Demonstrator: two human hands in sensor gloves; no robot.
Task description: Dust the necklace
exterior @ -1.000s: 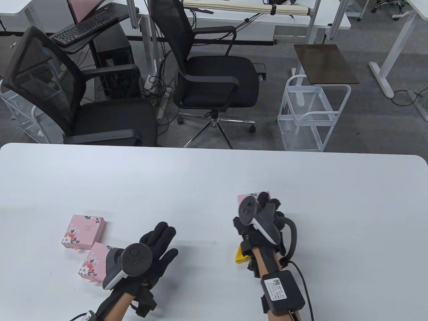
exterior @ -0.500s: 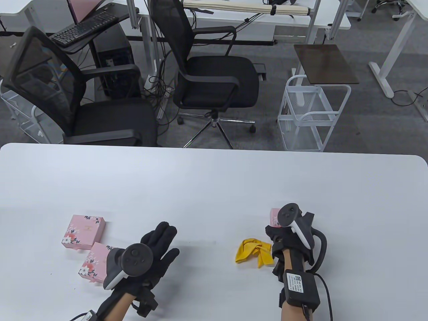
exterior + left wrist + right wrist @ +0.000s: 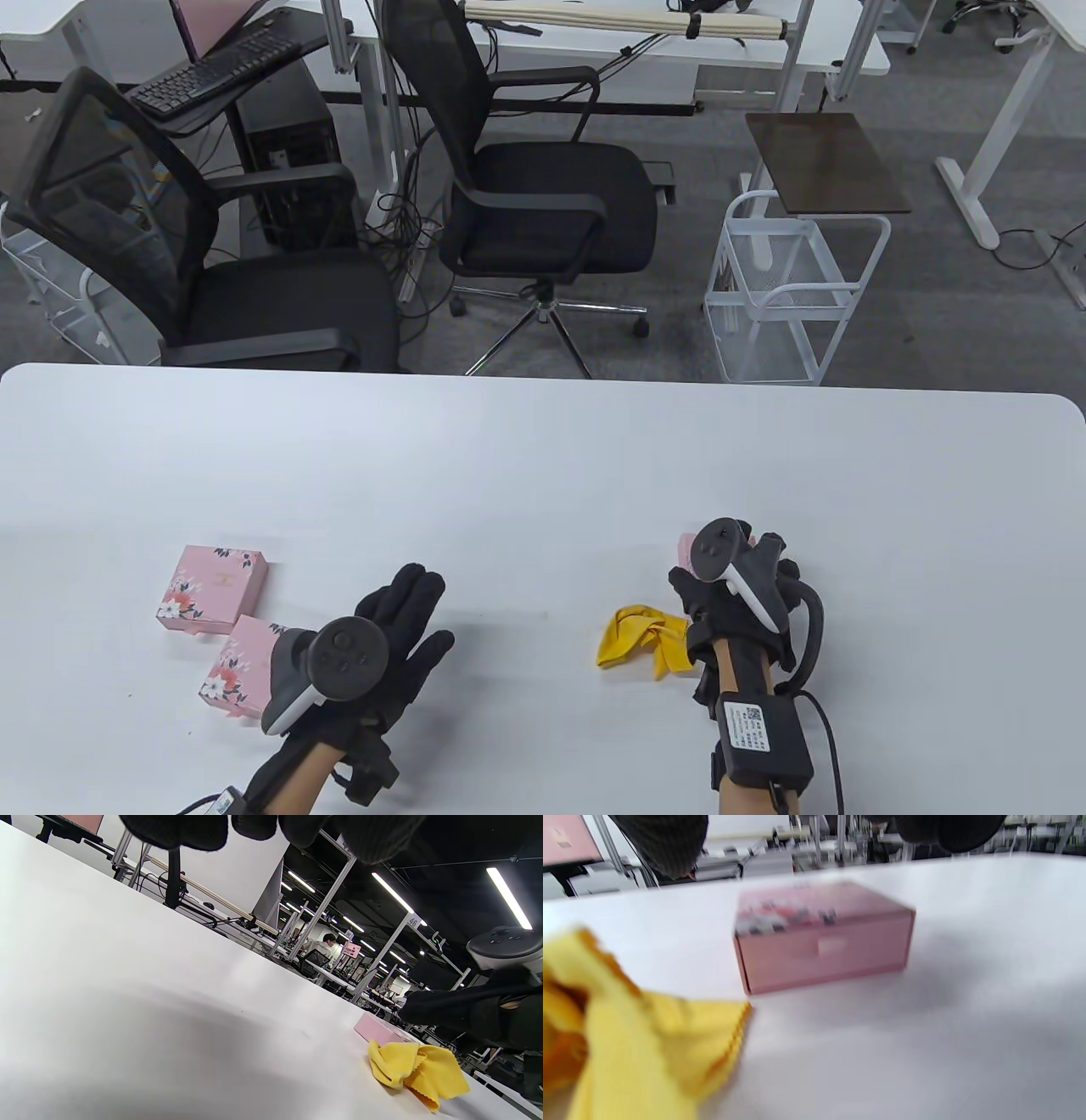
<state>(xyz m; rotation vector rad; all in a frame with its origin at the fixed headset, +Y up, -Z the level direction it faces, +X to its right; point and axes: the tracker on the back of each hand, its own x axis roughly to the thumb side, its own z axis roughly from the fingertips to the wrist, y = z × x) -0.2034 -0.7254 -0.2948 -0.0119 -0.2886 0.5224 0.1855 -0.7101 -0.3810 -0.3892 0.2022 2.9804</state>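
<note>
Pink box [image 3: 823,938] sits at my right hand's [image 3: 738,586] twelve o'clock; I'd steady it, slide the drawer out gently. Right grip unclear, left hand [image 3: 399,628] relaxed.

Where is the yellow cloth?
In the table view, the yellow cloth lies crumpled on the white table, just left of the right hand.

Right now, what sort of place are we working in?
Most likely an open-plan office or lab: black mesh office chairs stand past the white table, a keyboard sits on a neighbouring desk, and the left wrist view shows rows of numbered workstations under strip lights.
</note>
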